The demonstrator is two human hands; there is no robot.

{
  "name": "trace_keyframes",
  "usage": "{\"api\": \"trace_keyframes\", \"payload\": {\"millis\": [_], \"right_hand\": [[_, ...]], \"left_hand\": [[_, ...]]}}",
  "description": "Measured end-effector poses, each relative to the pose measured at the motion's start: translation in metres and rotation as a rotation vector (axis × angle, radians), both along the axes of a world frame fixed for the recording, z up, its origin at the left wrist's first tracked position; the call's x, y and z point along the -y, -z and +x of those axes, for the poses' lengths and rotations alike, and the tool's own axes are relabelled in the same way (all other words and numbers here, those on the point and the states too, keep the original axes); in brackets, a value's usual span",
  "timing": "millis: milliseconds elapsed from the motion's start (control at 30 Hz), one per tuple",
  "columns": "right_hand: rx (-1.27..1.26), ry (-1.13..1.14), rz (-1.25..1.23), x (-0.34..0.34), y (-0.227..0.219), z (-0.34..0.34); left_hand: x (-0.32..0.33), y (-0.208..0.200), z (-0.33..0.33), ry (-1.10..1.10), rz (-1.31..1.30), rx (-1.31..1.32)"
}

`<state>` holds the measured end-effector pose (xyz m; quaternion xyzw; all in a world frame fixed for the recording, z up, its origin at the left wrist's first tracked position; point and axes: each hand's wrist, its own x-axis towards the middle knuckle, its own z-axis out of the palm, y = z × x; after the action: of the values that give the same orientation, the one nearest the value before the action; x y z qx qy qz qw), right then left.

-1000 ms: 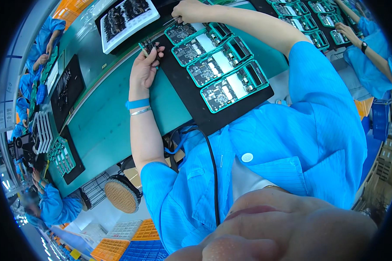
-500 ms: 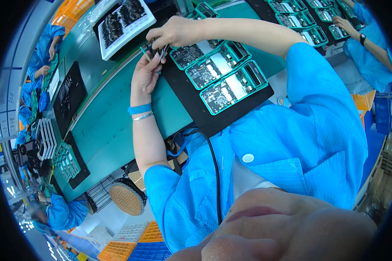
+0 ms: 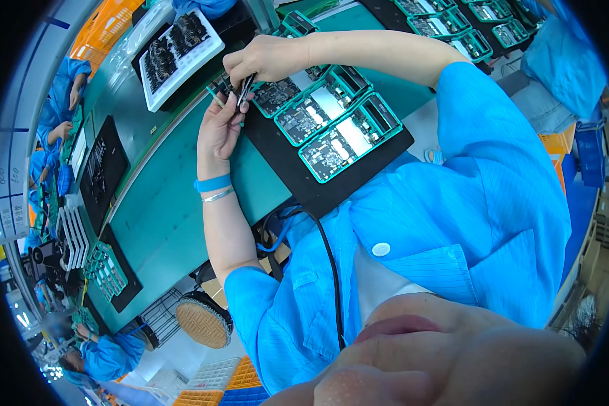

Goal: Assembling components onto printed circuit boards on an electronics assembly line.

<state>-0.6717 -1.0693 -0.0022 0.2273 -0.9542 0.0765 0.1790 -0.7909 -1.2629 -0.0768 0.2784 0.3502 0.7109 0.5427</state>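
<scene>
At the upper middle of the view, over the bench, my two hands meet. My left hand [image 3: 221, 132] is closed, palm up, with a slim dark-and-silver piece [image 3: 245, 92] between thumb and fingers. A thin green-tipped strip [image 3: 215, 94] also sticks out of its grip. From above, my right hand [image 3: 269, 59] pinches the upper end of the slim piece; its fingertips partly hide it. Just right of the hands, green-framed circuit board trays [image 3: 340, 147] lie in a row on a black mat [image 3: 277, 164].
A white tray [image 3: 213, 49] of small black parts stands beyond my hands. The green bench [image 3: 162, 210] runs toward the lower left, with a black mat [image 3: 103, 172] and white racks [image 3: 72, 227] along it. Co-workers in blue sit at left. A round woven stool [image 3: 203, 321] stands below.
The view has shifted slightly, moving the trays left and down in it. My hands stay together on the slim piece, and the green-tipped strip shows more plainly beside my left fingers.
</scene>
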Motion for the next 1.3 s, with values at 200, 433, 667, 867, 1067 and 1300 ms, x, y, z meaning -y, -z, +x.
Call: {"api": "trace_keyframes", "payload": {"millis": [200, 433, 667, 867, 1067, 1300], "right_hand": [[0.244, 0.134, -0.225, -0.016, -0.004, 0.005], [0.279, 0.313, -0.188, -0.036, 0.001, 0.023], [0.247, 0.333, -0.125, -0.036, 0.011, 0.021], [0.166, 0.370, 0.030, -0.031, 0.019, 0.019], [0.228, 0.389, -0.042, -0.032, 0.009, 0.015], [-0.171, 0.075, 0.198, 0.005, 0.009, 0.016]], "left_hand": [[-0.005, 0.000, 0.001, -0.071, -0.064, -0.172], [-0.006, 0.007, 0.001, -0.326, -0.175, -0.419], [-0.008, 0.003, 0.009, -0.289, -0.195, -0.567], [-0.007, 0.002, 0.004, -0.229, -0.215, -0.569], [-0.004, 0.000, 0.001, -0.240, -0.192, -0.453], [0.001, -0.002, 0.000, -0.117, -0.147, -0.340]]}}
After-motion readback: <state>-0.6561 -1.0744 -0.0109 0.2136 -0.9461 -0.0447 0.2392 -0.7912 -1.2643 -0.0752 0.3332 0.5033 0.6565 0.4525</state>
